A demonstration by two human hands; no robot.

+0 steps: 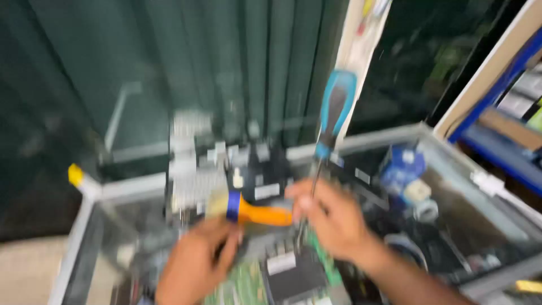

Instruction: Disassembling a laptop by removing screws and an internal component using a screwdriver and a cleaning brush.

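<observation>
Pretty blurry shot. My right hand gripped a screwdriver with a blue-and-black handle by its shaft, handle pointing up. My left hand touched an orange brush above a green circuit board on the glass-topped counter.

a white rectangular label sat on a dark block just below and between the left hand and the right hand. another pale label lay on a black part just above the left hand's fingers. small white labels showed on a dark surface up and to the right of the right hand. a blue and white package, blurred, stood further right of that hand. far to the upper right, well apart from both hands, flat boxes in brown, white and green rested on a blue shelf. no screens or signs could be made out.
</observation>
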